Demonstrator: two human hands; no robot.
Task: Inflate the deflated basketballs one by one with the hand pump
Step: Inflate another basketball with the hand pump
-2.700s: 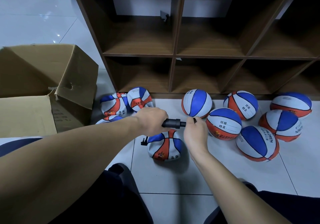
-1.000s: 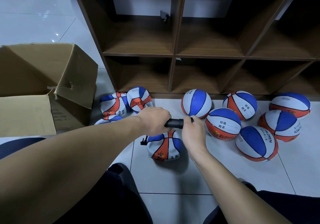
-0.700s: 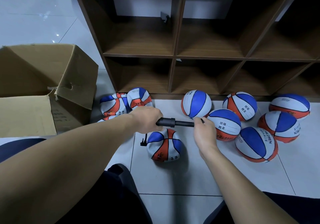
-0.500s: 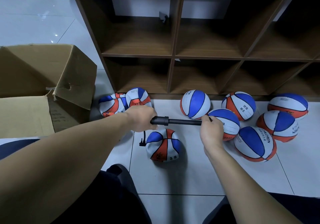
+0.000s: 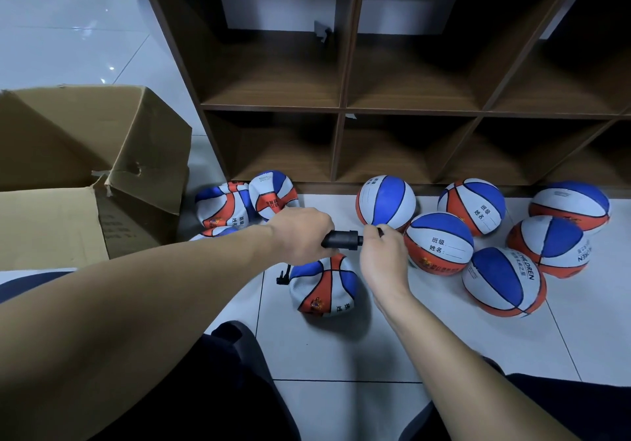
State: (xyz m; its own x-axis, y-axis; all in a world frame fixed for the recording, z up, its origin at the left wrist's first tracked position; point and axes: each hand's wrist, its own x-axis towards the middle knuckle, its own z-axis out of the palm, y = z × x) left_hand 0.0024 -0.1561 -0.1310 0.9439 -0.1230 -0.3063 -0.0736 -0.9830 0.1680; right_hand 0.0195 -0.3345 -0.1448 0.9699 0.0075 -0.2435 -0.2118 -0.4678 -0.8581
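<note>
Your left hand (image 5: 300, 234) is wrapped around the barrel of the black hand pump (image 5: 341, 240); your right hand (image 5: 384, 258) is curled on the pump's handle end, right up against the barrel, so no plunger rod shows; the pump lies level, running left to right between your fists.

Just below the pump, on the white tiled floor (image 5: 341, 348), sits the part-filled basketball (image 5: 324, 285): blue, white and orange panels, black seams, still soft and wrinkled with a flattened base; it lies directly under your two hands, nearer your right wrist. A thin black hose (image 5: 282, 276) hangs at the ball's left edge; whether its tip sits in the valve cannot be told.

Far left, three limp basketballs (image 5: 246, 201) are heaped against the foot of the dark wooden cubby shelf (image 5: 341, 109); to the right, six round, firm basketballs (image 5: 440, 244) are clustered on the floor, the closest one just beside your right hand.

An open cardboard box (image 5: 68, 167) stands at the left; dark trouser legs (image 5: 205, 389) frame the near edge.
</note>
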